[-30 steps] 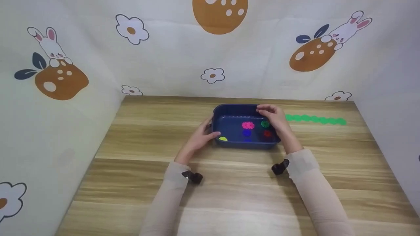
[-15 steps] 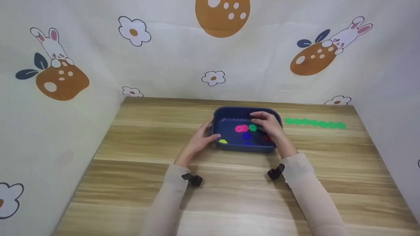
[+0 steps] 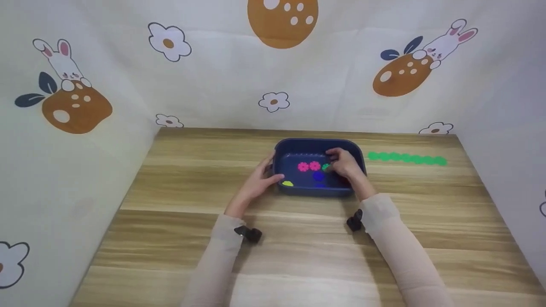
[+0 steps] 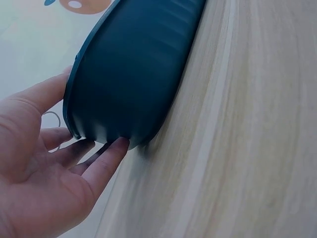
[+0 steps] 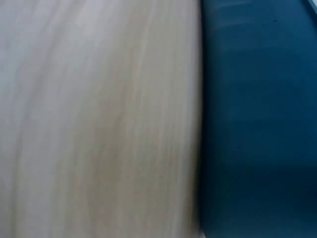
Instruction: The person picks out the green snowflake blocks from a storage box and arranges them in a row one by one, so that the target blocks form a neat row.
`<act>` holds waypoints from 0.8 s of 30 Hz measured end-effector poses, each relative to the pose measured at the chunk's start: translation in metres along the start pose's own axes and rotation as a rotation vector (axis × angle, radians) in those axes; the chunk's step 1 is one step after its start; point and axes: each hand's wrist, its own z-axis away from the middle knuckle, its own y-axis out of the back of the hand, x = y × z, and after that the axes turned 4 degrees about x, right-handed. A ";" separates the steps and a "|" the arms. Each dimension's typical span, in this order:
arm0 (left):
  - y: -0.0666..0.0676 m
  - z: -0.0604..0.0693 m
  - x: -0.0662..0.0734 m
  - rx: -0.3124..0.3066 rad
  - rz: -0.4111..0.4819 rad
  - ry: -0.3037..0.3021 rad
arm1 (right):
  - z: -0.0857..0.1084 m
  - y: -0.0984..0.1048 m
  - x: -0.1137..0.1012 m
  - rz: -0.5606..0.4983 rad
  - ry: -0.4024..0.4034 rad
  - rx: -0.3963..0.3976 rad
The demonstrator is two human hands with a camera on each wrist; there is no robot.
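A dark blue plastic bin [image 3: 318, 192] stands on the wooden table. My left hand [image 3: 258, 179] holds its left end, thumb over the rim and fingers against the outer wall. In the left wrist view that hand [image 4: 54, 163] touches the bin's outer end wall [image 4: 129, 74]. My right hand [image 3: 344, 165] reaches inside the bin, fingers curled, and pinches the edge of a green flower-shaped disc [image 3: 326, 167] that its fingertips partly cover. Left of it lie two pink discs [image 3: 309, 166], with a blue disc [image 3: 318, 175] nearer the front and a yellow disc [image 3: 288, 183] in the front left corner.
A row of linked green discs [image 3: 407, 158] lies on the table [image 3: 192, 170] right of the bin. A patterned cloth [image 3: 222, 76] hangs behind and along both sides. The right wrist view shows only blurred table and the bin's outer wall [image 5: 262, 124].
My right hand has moved left inside the bin, and the green disc has shifted left. The two pink discs have moved left and apart. My left hand keeps its hold.
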 end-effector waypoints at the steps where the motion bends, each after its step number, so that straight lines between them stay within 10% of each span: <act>1: 0.000 0.000 0.000 0.003 0.003 0.001 | 0.000 0.000 0.000 -0.004 0.005 0.007; 16: 0.000 0.001 0.001 -0.001 0.030 0.005 | 0.002 0.002 -0.002 0.286 0.042 -0.024; 24: 0.000 0.000 0.001 0.000 0.009 0.002 | 0.002 -0.001 0.000 0.191 0.096 -0.004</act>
